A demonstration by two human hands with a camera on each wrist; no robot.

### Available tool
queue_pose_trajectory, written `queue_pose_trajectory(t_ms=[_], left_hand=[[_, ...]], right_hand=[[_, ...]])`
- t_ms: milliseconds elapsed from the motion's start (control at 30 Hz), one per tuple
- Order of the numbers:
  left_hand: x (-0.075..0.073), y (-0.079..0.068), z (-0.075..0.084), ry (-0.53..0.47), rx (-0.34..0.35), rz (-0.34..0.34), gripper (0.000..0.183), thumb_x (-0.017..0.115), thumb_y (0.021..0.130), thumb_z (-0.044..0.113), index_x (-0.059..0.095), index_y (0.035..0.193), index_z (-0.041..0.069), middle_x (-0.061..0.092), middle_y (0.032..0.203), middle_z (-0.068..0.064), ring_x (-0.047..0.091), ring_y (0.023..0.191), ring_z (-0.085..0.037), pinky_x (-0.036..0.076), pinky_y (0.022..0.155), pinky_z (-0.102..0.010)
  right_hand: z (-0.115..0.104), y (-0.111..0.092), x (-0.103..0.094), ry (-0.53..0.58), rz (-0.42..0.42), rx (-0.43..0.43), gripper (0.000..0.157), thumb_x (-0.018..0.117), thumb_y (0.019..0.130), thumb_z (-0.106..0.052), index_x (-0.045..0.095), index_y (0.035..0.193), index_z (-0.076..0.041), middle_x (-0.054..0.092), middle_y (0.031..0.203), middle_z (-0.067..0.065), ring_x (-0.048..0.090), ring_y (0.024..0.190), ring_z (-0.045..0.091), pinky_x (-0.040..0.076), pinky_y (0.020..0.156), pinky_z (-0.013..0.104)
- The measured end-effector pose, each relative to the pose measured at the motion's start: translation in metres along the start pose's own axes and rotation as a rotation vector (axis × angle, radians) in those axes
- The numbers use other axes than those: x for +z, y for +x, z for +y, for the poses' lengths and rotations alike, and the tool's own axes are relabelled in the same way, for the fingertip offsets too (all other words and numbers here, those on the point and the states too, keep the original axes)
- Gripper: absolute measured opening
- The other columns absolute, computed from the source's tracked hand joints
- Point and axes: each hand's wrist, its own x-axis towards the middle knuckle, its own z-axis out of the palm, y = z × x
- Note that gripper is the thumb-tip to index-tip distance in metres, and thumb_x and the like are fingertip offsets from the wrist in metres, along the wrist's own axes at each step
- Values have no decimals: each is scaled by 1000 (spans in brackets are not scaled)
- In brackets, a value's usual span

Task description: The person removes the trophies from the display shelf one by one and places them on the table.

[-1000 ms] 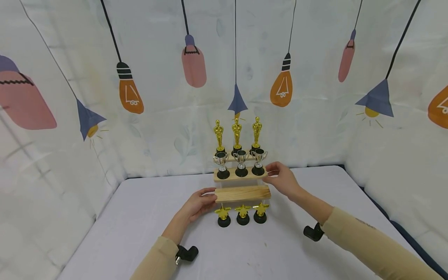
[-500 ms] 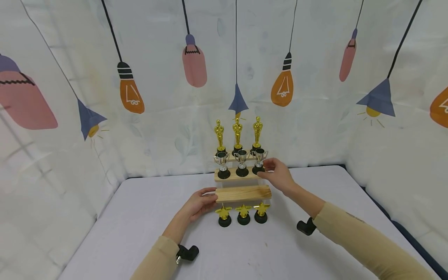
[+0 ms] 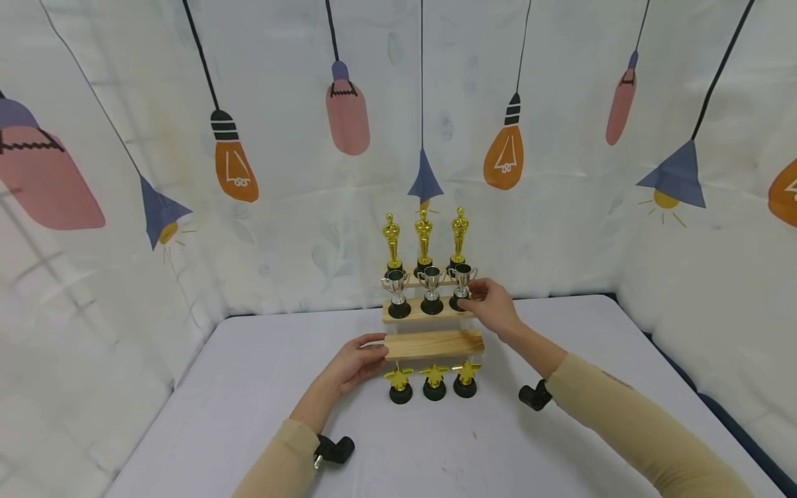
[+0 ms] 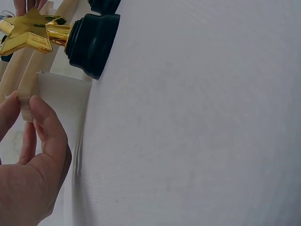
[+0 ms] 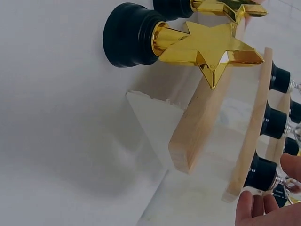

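Note:
My left hand (image 3: pixel 357 361) pinches the left end of the bottom wooden shelf board (image 3: pixel 434 344) between thumb and fingers; the left wrist view shows this hand (image 4: pixel 40 160) at the board's end. At the middle shelf board (image 3: pixel 414 318), my right hand (image 3: pixel 496 309) has its thumb and fingers around the lower part of the rightmost silver trophy cup (image 3: pixel 463 277). In the right wrist view the thumb lies by the stem of this cup, with the fingers beside its black base (image 5: pixel 261 172). Two more silver cups (image 3: pixel 432 280) stand to its left.
On the top shelf stand three gold figure trophies (image 3: pixel 424 238). In front of the bottom board, three gold star trophies (image 3: pixel 434 379) stand on the white tablecloth (image 3: pixel 448 443). A patterned curtain (image 3: pixel 299 228) hangs behind the shelves.
My right hand has moved left from the end of the middle shelf and closed around the rightmost silver cup. My left hand stays at the bottom board.

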Motion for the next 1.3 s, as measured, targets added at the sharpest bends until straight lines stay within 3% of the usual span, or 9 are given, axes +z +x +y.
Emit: queue_pose_trajectory(t_ms=[500, 1033, 1300], left_hand=[[3, -2, 3, 8, -1, 6, 55, 71, 97, 6, 47, 146, -4, 61, 127, -19, 66, 98, -18, 58, 83, -28], [2, -3, 2, 9, -6, 14, 55, 71, 97, 6, 48, 146, -3, 62, 127, -19, 66, 98, -19, 58, 83, -28], [2, -3, 1, 16, -3, 17, 55, 71, 97, 8, 48, 146, -3, 61, 128, -19, 65, 98, -18, 57, 83, -28]], right_hand=[[4, 12, 7, -14, -15, 17, 45, 74, 96, -16, 58, 133, 5, 63, 122, 21, 59, 113, 35, 51, 94, 48], [1, 3, 4, -40, -23, 20, 41, 77, 93, -17, 61, 125, 4, 65, 111, 17, 61, 104, 32, 53, 87, 44], [-1, -4, 0, -30, -29, 28, 43, 78, 93, -17, 60, 126, 4, 66, 116, 19, 61, 110, 35, 52, 91, 47]])
